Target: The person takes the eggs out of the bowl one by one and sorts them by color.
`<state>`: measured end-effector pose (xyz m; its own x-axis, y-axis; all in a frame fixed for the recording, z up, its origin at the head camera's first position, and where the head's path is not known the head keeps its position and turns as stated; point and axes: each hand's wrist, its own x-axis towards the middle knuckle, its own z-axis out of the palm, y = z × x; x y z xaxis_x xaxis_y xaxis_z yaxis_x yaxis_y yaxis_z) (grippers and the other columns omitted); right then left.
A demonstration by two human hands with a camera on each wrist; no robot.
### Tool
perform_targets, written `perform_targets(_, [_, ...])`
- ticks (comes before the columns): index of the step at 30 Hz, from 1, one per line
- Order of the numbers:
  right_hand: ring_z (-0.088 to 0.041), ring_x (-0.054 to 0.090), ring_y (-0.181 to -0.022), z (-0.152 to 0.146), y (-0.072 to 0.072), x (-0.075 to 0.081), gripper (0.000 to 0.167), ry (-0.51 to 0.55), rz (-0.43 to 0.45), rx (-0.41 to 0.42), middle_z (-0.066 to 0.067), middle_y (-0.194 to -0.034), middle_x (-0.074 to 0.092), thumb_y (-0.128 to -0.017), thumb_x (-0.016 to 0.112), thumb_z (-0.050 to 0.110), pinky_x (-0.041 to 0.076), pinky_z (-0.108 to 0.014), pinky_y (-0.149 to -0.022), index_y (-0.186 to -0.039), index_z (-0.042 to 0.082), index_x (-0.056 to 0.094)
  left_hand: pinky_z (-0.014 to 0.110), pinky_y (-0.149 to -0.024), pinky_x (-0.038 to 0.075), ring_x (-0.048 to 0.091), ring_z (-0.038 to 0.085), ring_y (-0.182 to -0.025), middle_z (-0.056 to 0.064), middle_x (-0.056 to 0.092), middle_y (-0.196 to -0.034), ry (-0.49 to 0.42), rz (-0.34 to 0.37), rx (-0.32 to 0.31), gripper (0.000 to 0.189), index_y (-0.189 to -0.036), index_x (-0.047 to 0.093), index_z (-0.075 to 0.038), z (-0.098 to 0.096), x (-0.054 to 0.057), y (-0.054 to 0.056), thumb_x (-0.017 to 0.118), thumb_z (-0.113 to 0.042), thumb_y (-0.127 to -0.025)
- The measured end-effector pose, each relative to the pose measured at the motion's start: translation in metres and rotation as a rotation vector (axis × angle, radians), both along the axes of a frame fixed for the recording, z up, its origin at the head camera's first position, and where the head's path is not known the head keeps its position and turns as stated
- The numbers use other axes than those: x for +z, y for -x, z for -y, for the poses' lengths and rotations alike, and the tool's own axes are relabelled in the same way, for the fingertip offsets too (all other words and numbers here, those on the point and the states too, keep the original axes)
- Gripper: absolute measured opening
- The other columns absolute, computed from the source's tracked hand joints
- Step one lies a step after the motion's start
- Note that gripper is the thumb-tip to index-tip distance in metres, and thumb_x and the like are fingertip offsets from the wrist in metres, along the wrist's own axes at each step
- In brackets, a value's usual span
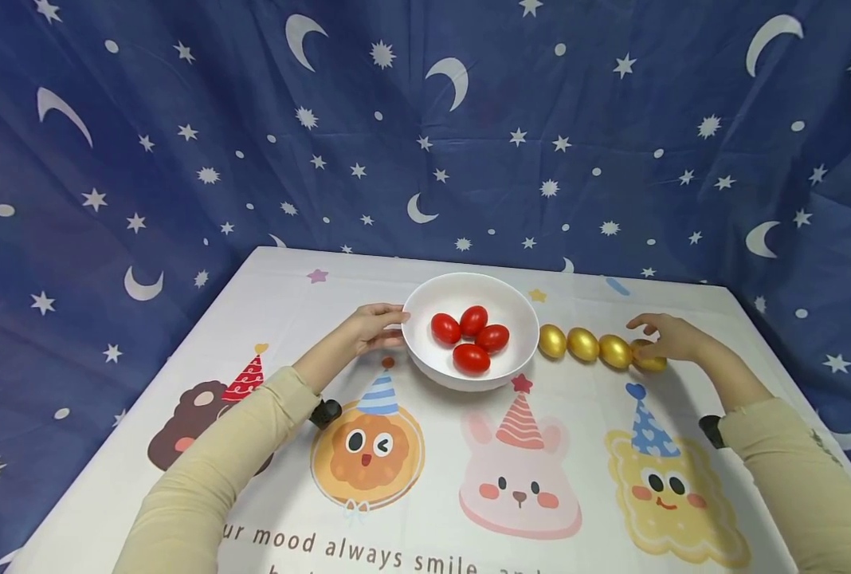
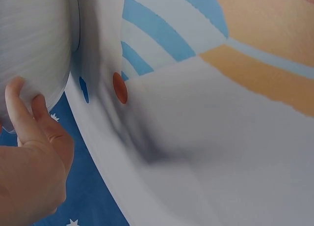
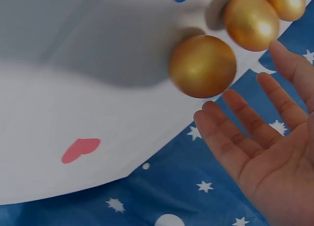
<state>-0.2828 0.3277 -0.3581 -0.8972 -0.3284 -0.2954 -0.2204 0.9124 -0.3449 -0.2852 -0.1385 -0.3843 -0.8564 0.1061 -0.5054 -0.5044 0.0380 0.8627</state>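
A white bowl with several red eggs inside stands on the table. My left hand holds its left side, the thumb at the rim and the other fingers against the outer wall. In the left wrist view, bent fingers of the left hand meet the bowl's wall. Several golden eggs lie in a row to the right of the bowl. Over the row's right end, my right hand partly hides the last golden egg. The right wrist view shows its fingers spread, palm bare.
A white tablecloth printed with cartoon animals, party hats and lettering covers the table. Behind it hangs a blue curtain with white moons and stars, close to the table's back edge. Black wrist cameras sit under both forearms.
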Motion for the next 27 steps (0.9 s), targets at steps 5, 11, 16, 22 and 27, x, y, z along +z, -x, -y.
perform_targets(5, [-0.057,0.048,-0.104,0.009,-0.001,0.005,0.05,0.0,-0.003,-0.003,-0.042,-0.118,0.047,-0.085,0.065,0.011,0.05,-0.065,-0.086,-0.125,-0.012,0.045,0.019,-0.064,0.062,0.063,0.009,-0.072,0.009,0.055,-0.119,-0.004,-0.006,-0.001,0.046,-0.136,0.048,-0.007,0.001,0.001,0.0,0.061,-0.014,-0.092])
perform_targets(11, [-0.056,0.047,-0.109,0.023,-0.005,0.007,0.048,0.023,-0.022,-0.015,-0.041,-0.121,0.047,-0.087,0.064,0.011,0.049,-0.064,-0.09,-0.126,-0.01,0.046,0.018,-0.063,0.061,0.061,0.01,-0.076,0.01,0.054,-0.119,0.0,0.002,-0.002,0.045,-0.136,0.048,-0.007,0.001,-0.002,0.0,0.06,-0.014,-0.093])
perform_targets(16, [-0.052,0.05,-0.108,0.039,-0.007,0.011,0.046,0.048,-0.102,0.009,-0.036,-0.121,0.051,-0.087,0.065,0.013,0.048,-0.063,-0.092,-0.125,-0.007,0.05,0.018,-0.061,0.061,0.062,0.01,-0.074,0.007,0.056,-0.112,-0.003,0.005,0.01,0.045,-0.135,0.05,-0.008,0.001,-0.003,0.001,0.061,-0.015,-0.092])
perform_targets(22, [-0.05,0.053,-0.106,0.058,-0.015,0.021,0.042,0.102,-0.168,0.057,-0.033,-0.118,0.055,-0.086,0.065,0.01,0.05,-0.061,-0.092,-0.123,-0.007,0.053,0.019,-0.063,0.062,0.063,0.009,-0.07,0.008,0.056,-0.114,-0.007,0.0,0.006,0.046,-0.135,0.048,-0.007,0.0,-0.003,0.001,0.061,-0.014,-0.092])
perform_targets(27, [-0.046,0.054,-0.106,0.068,-0.019,0.029,0.04,0.11,-0.173,0.066,-0.031,-0.119,0.056,-0.087,0.064,0.009,0.05,-0.059,-0.092,-0.123,-0.005,0.053,0.019,-0.063,0.062,0.063,0.009,-0.07,0.008,0.056,-0.116,-0.008,-0.007,0.006,0.045,-0.135,0.049,-0.006,0.0,-0.002,0.001,0.061,-0.014,-0.092])
